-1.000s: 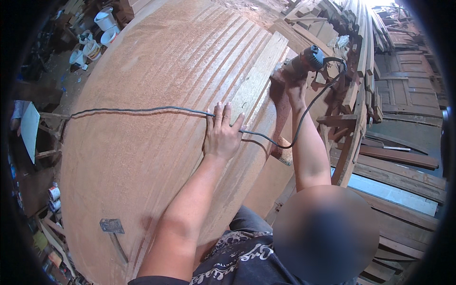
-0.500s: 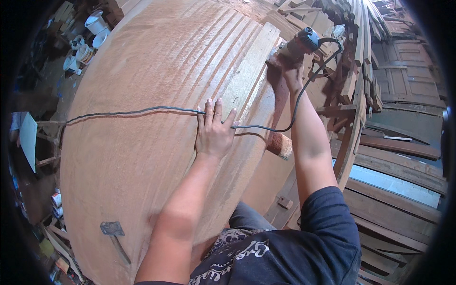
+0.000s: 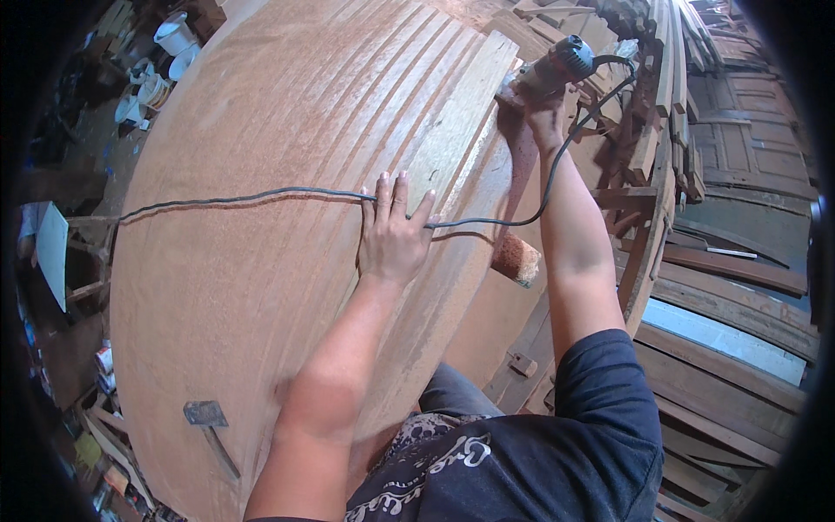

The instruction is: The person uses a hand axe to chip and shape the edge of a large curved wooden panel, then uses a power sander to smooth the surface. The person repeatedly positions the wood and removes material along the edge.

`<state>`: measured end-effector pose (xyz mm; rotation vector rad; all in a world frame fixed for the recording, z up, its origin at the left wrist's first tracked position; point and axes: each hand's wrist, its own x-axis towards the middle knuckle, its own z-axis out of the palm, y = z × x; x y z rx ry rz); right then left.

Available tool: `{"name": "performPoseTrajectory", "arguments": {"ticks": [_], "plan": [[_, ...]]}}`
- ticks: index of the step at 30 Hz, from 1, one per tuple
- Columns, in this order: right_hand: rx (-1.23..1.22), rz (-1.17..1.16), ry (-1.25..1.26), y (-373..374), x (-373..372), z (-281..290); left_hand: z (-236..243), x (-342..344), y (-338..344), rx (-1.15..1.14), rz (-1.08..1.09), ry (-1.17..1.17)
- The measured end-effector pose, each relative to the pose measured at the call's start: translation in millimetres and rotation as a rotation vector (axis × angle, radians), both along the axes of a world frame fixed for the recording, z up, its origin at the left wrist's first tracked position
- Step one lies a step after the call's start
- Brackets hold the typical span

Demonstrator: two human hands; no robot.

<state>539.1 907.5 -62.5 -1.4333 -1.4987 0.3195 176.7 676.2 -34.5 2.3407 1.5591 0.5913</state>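
A long pale wooden strip [image 3: 461, 113] lies along the right side of a wide dusty wooden surface [image 3: 235, 287]. My right hand [image 3: 545, 115] is wrapped round a dark, corded trim router [image 3: 559, 68] at the strip's far right end; the hand partly hides its base. Flat on the wood near the strip's lower end rests my left hand [image 3: 396, 235], fingers spread. The black power cord [image 3: 287, 191] crosses the surface, passes at the left fingers, and loops up beside my right forearm to the tool.
A hatchet-like tool [image 3: 209, 426] with a dark head lies at the lower left of the wood. A rough reddish wood block end [image 3: 517, 258] sticks out below the edge. White buckets [image 3: 174, 36] stand at the upper left. Stacked boards [image 3: 722, 348] fill the right side.
My right hand and the trim router sit slightly farther up and right in the picture. The left hand stays flat on the wood, and the cord has shifted a little.
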Motion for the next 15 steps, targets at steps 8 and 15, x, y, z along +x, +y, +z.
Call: {"name": "performPoseTrajectory", "arguments": {"ticks": [8,15], "plan": [[-0.004,-0.065,-0.075,7,5,2,1,1,0,-0.013,0.001,0.001],[-0.018,-0.105,-0.112,9,15,-2,1,2,1,-0.010,-0.005,-0.003]]}}
